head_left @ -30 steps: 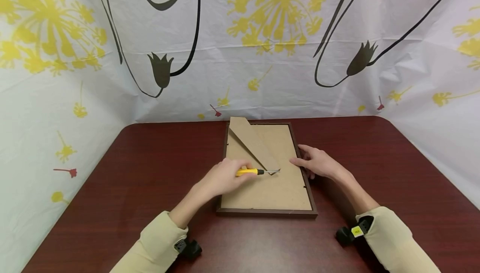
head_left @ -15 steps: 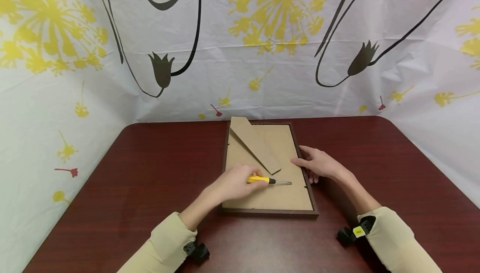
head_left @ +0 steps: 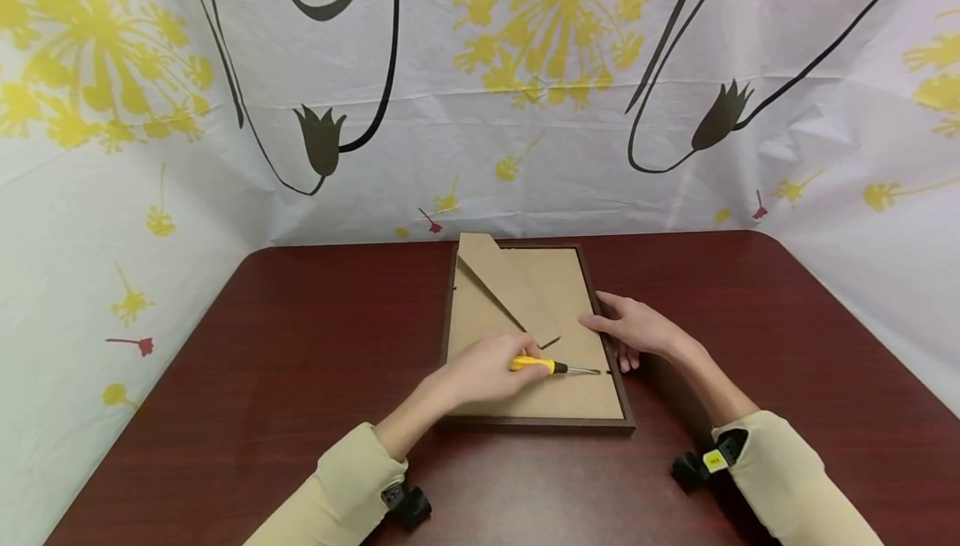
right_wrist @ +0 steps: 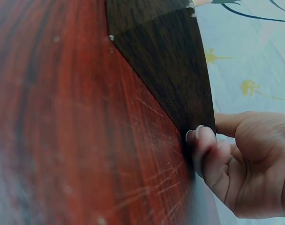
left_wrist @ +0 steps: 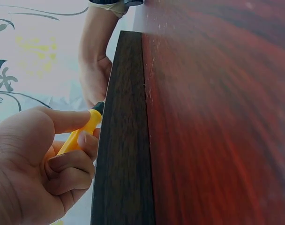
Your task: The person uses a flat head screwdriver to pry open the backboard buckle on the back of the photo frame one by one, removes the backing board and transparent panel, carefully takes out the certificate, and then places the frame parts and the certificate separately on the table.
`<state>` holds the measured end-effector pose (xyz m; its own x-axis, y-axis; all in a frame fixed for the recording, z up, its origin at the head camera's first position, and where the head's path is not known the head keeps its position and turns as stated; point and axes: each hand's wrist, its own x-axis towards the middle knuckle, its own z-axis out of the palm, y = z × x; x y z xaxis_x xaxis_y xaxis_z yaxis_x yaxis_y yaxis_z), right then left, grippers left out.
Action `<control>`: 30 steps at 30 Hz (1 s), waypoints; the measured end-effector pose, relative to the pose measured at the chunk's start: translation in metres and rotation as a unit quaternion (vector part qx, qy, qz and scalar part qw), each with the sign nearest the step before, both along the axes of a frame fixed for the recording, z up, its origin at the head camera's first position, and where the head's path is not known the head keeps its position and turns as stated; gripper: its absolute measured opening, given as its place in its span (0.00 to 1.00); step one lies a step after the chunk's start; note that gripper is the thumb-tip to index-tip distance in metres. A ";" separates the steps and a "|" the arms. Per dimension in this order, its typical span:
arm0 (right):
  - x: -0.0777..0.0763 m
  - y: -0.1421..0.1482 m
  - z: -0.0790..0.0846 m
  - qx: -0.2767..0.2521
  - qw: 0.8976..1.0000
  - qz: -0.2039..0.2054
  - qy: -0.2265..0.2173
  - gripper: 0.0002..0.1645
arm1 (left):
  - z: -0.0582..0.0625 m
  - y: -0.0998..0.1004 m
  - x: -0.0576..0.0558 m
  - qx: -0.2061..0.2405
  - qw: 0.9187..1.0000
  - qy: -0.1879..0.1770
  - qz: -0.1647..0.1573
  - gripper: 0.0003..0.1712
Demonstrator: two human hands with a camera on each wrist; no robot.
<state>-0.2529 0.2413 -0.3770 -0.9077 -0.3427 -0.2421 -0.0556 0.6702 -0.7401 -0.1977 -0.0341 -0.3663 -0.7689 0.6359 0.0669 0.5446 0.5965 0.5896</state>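
A picture frame (head_left: 536, 424) with a dark brown wooden rim lies face down on the table, its tan backing board (head_left: 555, 275) showing. The left hand (head_left: 483, 373) pinches the yellow handle of a screwdriver (head_left: 538, 363) over the lower part of the backing. Its metal tip points right, close to a small black tab (head_left: 608, 373) at the rim's inner edge. In the left wrist view, thumb and fingers wrap the handle (left_wrist: 81, 133). The right hand (head_left: 637, 325) holds the frame's right side, thumb on top; in the right wrist view its fingers (right_wrist: 206, 145) lie against the outer side.
A tan easel leg (head_left: 502, 283) slants across the backing, its top end reaching past the far rim. Another dark tab (head_left: 454, 288) sits at the left inner edge. The red-brown table (head_left: 337, 321) ends at a white patterned cloth (head_left: 420, 162) behind and beside it.
The left hand has moved right and toward the near side with the screwdriver, from the easel leg's lower end to the right-hand tab. The right hand keeps its place on the frame.
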 end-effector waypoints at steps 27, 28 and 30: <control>0.002 0.000 -0.002 -0.023 1.000 0.017 -0.010 0.49 | 0.008 0.020 -0.004 -0.001 0.999 0.043 -0.020 0.08; 0.002 0.000 -0.002 -0.021 1.000 0.016 -0.010 0.49 | 0.008 0.021 -0.004 -0.003 0.998 0.051 -0.022 0.08; 0.002 0.000 -0.001 -0.015 1.000 0.016 -0.010 0.49 | 0.011 0.024 -0.005 -0.011 0.997 0.070 -0.024 0.08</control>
